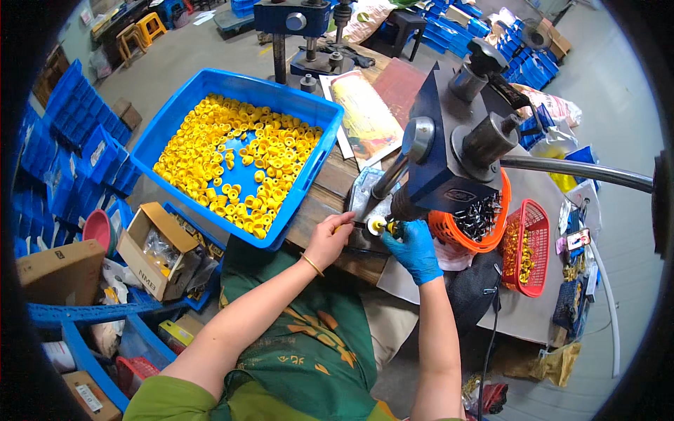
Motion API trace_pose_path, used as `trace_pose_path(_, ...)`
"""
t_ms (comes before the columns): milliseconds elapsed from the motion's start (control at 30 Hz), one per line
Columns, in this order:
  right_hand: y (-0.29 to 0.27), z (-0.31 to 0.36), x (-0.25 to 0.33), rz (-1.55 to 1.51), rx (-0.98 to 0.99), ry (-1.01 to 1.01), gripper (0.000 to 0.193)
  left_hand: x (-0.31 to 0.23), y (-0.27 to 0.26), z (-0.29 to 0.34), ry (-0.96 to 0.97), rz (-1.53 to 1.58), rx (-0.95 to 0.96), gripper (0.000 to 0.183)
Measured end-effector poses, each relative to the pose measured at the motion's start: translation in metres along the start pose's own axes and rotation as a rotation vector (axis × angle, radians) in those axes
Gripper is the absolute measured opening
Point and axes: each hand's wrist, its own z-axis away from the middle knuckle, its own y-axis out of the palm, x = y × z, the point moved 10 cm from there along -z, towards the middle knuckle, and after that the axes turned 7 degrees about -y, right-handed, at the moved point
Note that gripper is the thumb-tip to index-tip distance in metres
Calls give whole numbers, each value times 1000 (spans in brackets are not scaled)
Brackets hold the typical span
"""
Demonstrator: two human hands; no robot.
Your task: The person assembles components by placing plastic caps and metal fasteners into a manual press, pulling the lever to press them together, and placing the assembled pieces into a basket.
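In front of me stands a dark blue hand press [456,158] with a round steel ram and a long bar handle. At its base sits a small yellow cap-like part [378,224] on a pale round seat. My left hand [328,242], bare, is closed on a thin dark tool [358,225] that points at the yellow part. My right hand [414,251], in a blue glove, is at the other side of the seat. Its fingertips pinch a small black-and-yellow piece [390,227], partly hidden by the glove.
A blue tray [158,133] of yellow caps lies at left. To the right are an orange basket [442,226] of black parts and a red basket [537,270] of small yellow and brass-coloured pieces. Another press [293,17] stands beyond. Open cardboard box [158,249] at lower left.
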Motion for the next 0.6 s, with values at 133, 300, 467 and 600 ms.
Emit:
trace_pose_path(133,-2,-16,23,-91,-20,-209,29,3,6,5,-127,250,77,37)
trace_pose_path(300,31,-9,-10,-241,140,96,30,11,7,3,-122,196,82,33)
trace_pose_path(467,-7,-5,-9,-141,-61,-19,24,8,4,4,-105,244,48,31)
trace_pose_path(600,-200,12,-13,-648,-965,127,38,6,2,10,-172,220,41,29)
